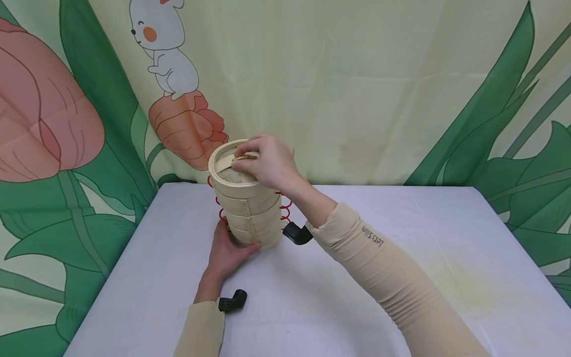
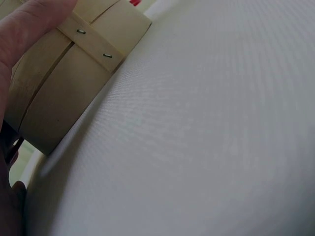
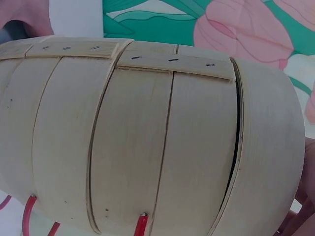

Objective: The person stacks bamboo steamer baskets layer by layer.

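A tall stacked bamboo steamer (image 1: 254, 223) stands upright on the white table, topped by a round woven lid (image 1: 218, 173). From above, my right hand (image 1: 272, 161) pinches the strip handle on that lid. My left hand (image 1: 225, 255) grips the bottom tier, its thumb across the front and the fingers round the left side, partly hidden. The left wrist view has the lower bamboo wall (image 2: 69, 93) close by, its base on the cloth. In the right wrist view a thin dark gap runs between the lid (image 3: 270, 142) and the top tier (image 3: 197, 147).
Red wire loops (image 1: 285, 213) stick out from both sides of the steamer. White cloth covers the table (image 1: 357, 277). Behind it hangs a printed backdrop (image 1: 357, 99) with a rabbit, flowers and leaves. Black wrist devices (image 1: 298, 233) sit at both cuffs.
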Motion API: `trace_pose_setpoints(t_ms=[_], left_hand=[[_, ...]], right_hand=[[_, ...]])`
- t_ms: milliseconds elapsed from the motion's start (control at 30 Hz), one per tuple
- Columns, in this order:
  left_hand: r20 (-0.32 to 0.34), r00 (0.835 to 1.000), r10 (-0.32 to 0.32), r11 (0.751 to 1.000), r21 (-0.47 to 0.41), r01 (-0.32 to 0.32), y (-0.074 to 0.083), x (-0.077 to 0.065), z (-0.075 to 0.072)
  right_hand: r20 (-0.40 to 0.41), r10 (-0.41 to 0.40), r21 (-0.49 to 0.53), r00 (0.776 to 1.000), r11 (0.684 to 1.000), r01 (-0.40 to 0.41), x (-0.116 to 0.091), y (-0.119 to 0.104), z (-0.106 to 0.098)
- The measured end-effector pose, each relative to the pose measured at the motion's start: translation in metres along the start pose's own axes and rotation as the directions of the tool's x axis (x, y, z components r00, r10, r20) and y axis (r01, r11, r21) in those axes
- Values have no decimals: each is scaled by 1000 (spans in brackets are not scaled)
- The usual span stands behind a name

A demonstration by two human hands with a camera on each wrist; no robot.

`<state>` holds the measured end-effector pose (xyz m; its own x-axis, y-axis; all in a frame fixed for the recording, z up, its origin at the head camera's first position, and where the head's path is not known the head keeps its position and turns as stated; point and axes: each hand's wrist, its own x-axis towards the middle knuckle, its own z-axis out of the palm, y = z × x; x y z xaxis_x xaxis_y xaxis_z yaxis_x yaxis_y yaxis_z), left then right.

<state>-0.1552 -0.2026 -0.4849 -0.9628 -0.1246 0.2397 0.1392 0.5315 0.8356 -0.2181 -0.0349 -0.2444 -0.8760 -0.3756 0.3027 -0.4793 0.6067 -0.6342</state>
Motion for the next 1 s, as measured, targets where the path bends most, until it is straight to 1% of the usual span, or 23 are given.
trace_pose_setpoints(t_ms=[267,400,767,900,1000], left_hand=[[-7,1000,10,1000,1,-10,-1,0,0],[-7,1000,14,1000,3,-14,-3,0,1],[3,1000,-10,1000,7,10,-3,0,1],[8,1000,-19,1000,7,19,-3,0,1],[10,1000,-14,1000,-1,14,-2,0,0]], right_hand=[[22,34,-12,999,999,-34,2,-6,1],[10,47,-17,999,999,-47,3,-7,3],[-21,58,-68,998,996,-59,3,-6,8],[-33,54,-69,998,996,-56,2,-7,8],[-41,56,-64,998,996,-59,2,-7,9]])
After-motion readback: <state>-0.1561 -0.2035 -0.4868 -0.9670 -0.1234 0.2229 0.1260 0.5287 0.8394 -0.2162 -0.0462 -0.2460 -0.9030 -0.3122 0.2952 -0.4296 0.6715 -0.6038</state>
